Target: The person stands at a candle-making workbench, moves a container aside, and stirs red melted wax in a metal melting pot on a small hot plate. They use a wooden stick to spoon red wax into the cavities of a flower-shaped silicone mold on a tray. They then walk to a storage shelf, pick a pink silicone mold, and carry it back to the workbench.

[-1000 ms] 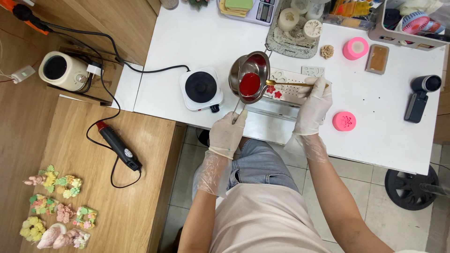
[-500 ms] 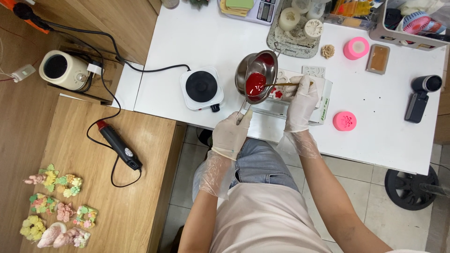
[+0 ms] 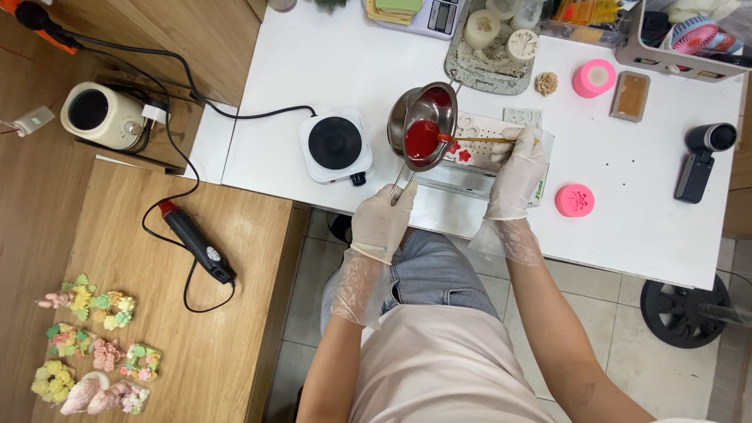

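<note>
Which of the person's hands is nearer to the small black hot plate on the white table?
Left. The left hand holds the pot handle just right of the hot plate; the right hand is farther right.

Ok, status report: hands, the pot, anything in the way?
Left hand grips metal pot handle, tilted over white mould. Right hand holds wooden stick at red liquid. Nothing blocking.

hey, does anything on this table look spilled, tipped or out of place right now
Nothing looks spilled. The metal pot is tilted in the left hand, but its red liquid stays inside, guided by the stick in the right hand over the white mold.
</note>
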